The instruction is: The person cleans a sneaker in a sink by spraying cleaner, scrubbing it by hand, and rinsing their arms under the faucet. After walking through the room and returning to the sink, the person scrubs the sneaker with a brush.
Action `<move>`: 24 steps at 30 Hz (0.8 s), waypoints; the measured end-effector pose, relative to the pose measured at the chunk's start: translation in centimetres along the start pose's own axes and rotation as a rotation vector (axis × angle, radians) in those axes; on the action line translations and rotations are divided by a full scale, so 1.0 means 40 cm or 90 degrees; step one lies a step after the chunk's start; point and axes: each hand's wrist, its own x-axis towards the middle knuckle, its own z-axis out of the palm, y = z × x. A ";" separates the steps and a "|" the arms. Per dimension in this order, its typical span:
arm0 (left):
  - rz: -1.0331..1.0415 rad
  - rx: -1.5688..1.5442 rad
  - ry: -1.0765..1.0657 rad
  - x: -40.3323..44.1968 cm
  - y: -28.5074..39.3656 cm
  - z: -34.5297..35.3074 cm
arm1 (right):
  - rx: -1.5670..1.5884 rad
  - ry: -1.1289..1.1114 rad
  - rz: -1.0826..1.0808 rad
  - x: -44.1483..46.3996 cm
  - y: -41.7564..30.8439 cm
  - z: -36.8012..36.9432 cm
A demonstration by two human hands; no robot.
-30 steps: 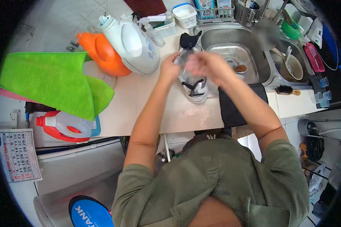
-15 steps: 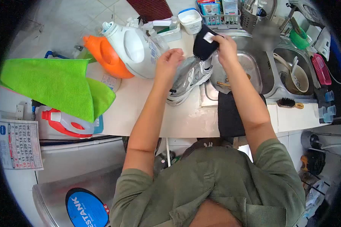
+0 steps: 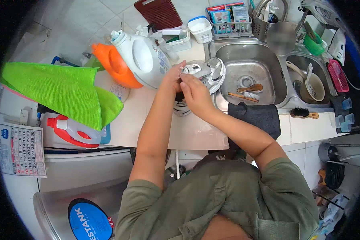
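On the counter by the sink's left edge, a white and grey shoe (image 3: 216,80) lies tilted, its pale sole edge facing right. My left hand (image 3: 173,79) is at its left side, fingers closed and mostly hidden. My right hand (image 3: 195,93) meets it, fingers pressed together over the front of the shoe. What the two hands pinch between them is hidden. Something black (image 3: 180,97) shows just below the hands, above a second whitish ribbed edge (image 3: 182,109).
The steel sink (image 3: 248,52) holds a wooden spoon-shaped brush (image 3: 250,88) and another brush (image 3: 244,97). A dark cloth (image 3: 254,120) hangs over the counter edge. White (image 3: 144,60) and orange (image 3: 115,66) jugs stand left, near a green cloth (image 3: 64,90). A brush (image 3: 304,113) lies right.
My right hand has moved left and down from the black padded piece with a white label to meet my left hand. That piece has dropped out of view, and the shoe has turned.
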 end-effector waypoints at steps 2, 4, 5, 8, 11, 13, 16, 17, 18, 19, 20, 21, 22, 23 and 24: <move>0.073 -0.044 -0.067 0.052 -0.015 -0.028 | 0.016 0.087 0.004 0.018 0.015 -0.004; 0.142 -0.103 -0.115 0.044 -0.050 -0.017 | -0.120 0.103 -0.013 0.032 0.068 0.030; 0.211 -0.164 -0.165 0.036 -0.069 -0.004 | -0.257 0.117 -0.029 0.051 0.087 0.038; 0.267 -0.110 -0.181 0.040 -0.094 0.026 | -0.255 -0.024 0.299 0.153 0.154 -0.003; 0.248 -0.170 -0.182 0.084 -0.091 -0.020 | -0.250 -0.041 0.210 0.079 0.164 0.070; 0.200 -0.246 -0.183 0.088 -0.079 -0.025 | -0.144 -0.016 0.077 0.014 0.076 0.058; 0.289 -0.240 -0.231 0.090 -0.103 -0.005 | -0.346 -0.107 0.052 0.098 0.190 0.024; 0.265 -0.226 -0.299 0.096 -0.095 0.009 | -0.348 -0.108 0.053 0.103 0.214 0.038; 0.240 -0.210 -0.366 0.097 -0.089 0.015 | -0.341 -0.057 0.019 0.104 0.230 0.064; 0.238 -0.210 -0.366 0.105 -0.091 0.000 | -0.334 -0.008 -0.015 0.104 0.238 0.078; 0.240 -0.198 -0.268 0.121 -0.087 -0.025 | -0.336 -0.007 -0.018 0.076 0.199 0.064; 0.242 -0.188 -0.171 0.133 -0.080 -0.040 | -0.254 -0.012 -0.039 0.021 0.113 0.032; 0.244 -0.191 -0.170 0.115 -0.073 -0.030 | -0.170 -0.019 -0.057 -0.002 0.058 0.006; 0.212 -0.212 -0.188 0.075 -0.075 -0.011 | -0.167 -0.025 -0.052 -0.009 0.060 -0.023; 0.183 -0.232 -0.210 0.056 -0.076 0.001 | -0.054 -0.108 -0.069 -0.018 0.079 -0.072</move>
